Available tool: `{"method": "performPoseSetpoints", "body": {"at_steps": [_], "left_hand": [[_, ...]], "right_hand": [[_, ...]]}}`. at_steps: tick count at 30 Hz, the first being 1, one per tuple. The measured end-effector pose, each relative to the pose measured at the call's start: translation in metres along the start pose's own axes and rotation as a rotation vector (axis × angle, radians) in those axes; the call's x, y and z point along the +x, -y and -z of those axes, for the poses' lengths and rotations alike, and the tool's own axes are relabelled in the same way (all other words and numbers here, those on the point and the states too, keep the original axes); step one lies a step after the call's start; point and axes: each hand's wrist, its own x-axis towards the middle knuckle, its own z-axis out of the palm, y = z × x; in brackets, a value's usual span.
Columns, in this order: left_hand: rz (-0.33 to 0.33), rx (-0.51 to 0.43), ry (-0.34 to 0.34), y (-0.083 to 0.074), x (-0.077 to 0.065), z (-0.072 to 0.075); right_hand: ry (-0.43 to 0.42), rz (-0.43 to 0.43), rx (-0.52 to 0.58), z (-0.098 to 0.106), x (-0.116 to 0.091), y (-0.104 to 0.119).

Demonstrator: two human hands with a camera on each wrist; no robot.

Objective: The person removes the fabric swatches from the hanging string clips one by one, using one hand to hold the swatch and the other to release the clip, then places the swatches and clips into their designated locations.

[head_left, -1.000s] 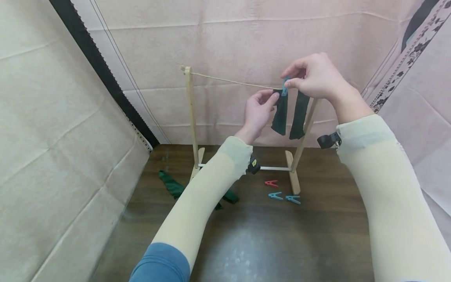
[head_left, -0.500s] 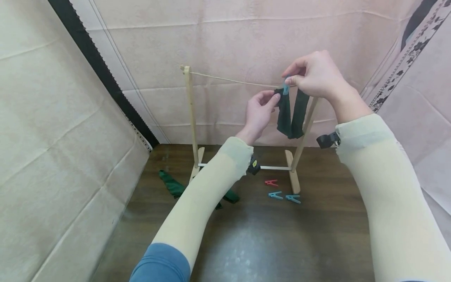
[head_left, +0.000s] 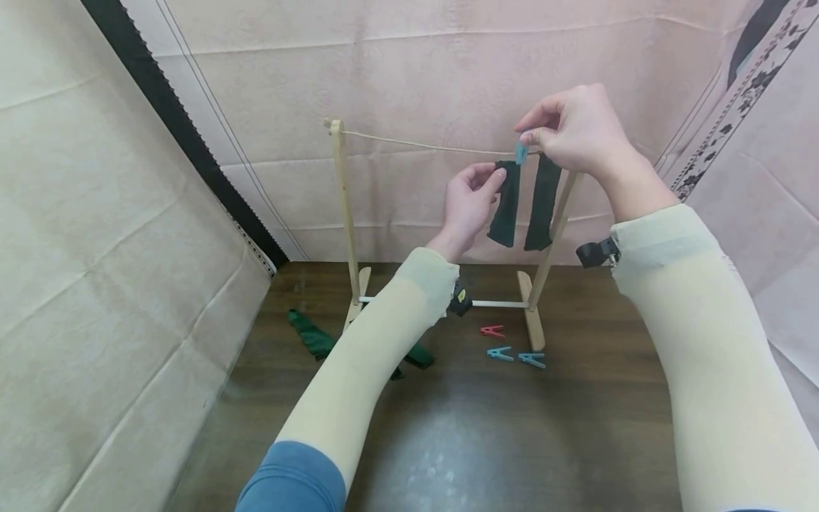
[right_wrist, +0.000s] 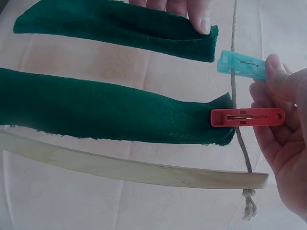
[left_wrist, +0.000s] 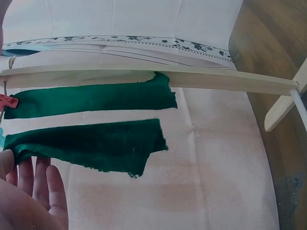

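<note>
My left hand (head_left: 470,203) pinches the top corner of a dark green cloth strip (head_left: 505,206) that hangs below the string (head_left: 429,146). Thumb and fingers of my right hand (head_left: 579,135) pinch a light blue clothespin (right_wrist: 242,64). Its jaw end lies across the string in the right wrist view, a small gap from the strip's top edge. To the right hangs a second green strip (head_left: 544,203), clipped to the string by a red clothespin (right_wrist: 247,117). The left wrist view shows the held strip (left_wrist: 91,148) bunched at the thumb.
The string runs between two wooden posts (head_left: 345,213) joined by a white rod (head_left: 499,305). On the table (head_left: 486,441) lie a red clothespin (head_left: 493,331) and two blue clothespins (head_left: 500,353). More green cloth (head_left: 311,334) lies partly behind the left sleeve.
The blue clothespin and right hand have risen slightly, so the clothespin now sits above the strip's top edge instead of overlapping it. The held strip's lower end swung right, then back left.
</note>
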Motion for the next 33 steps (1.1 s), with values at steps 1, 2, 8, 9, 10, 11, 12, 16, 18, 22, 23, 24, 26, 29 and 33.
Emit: {"method": "performPoseSetpoints", "body": {"at_steps": [1, 2, 8, 9, 10, 11, 12, 16, 18, 22, 23, 24, 26, 29, 33], "left_hand": [[0.0, -0.003, 0.001, 0.0, 0.0, 0.001], [0.0, -0.006, 0.002, 0.0, 0.0, 0.001], [0.001, -0.01, 0.001, -0.002, -0.001, 0.004], [0.001, -0.007, -0.001, -0.002, -0.001, 0.005], [0.004, -0.004, -0.002, -0.002, -0.001, 0.005], [0.003, -0.002, -0.002, -0.002, -0.001, 0.006], [0.001, 0.0, -0.002, -0.002, -0.002, 0.007], [0.004, 0.007, -0.001, -0.002, -0.004, 0.009], [0.007, 0.011, -0.001, -0.001, -0.006, 0.01], [0.013, 0.02, -0.003, 0.001, -0.007, 0.012], [0.011, 0.025, -0.003, 0.001, -0.008, 0.013], [0.01, 0.029, -0.001, 0.001, -0.009, 0.014], [0.014, 0.034, 0.01, 0.001, -0.011, 0.015], [0.009, 0.043, 0.042, 0.001, -0.014, 0.018], [-0.008, 0.029, 0.073, -0.001, -0.018, 0.023]], "right_hand": [[-0.003, 0.004, 0.002, 0.0, 0.0, 0.001], [-0.006, 0.008, 0.003, 0.0, 0.0, 0.001], [-0.034, 0.021, 0.025, -0.001, 0.002, 0.005], [-0.039, 0.022, 0.032, -0.001, 0.003, 0.005], [-0.043, 0.024, 0.036, -0.002, 0.003, 0.005], [-0.045, 0.024, 0.039, -0.002, 0.003, 0.005], [-0.046, 0.026, 0.042, -0.003, 0.003, 0.005], [-0.048, 0.023, 0.054, -0.005, 0.002, 0.004], [-0.058, 0.011, 0.074, -0.004, 0.0, 0.004], [-0.132, 0.025, 0.095, -0.003, -0.005, 0.005], [-0.154, 0.034, 0.096, -0.003, -0.007, 0.006], [-0.179, 0.053, 0.095, -0.003, -0.008, 0.007], [-0.228, 0.096, 0.1, -0.004, -0.011, 0.01], [-0.276, 0.161, 0.123, -0.007, -0.014, 0.013], [-0.299, 0.221, 0.129, -0.013, -0.018, 0.017]]}}
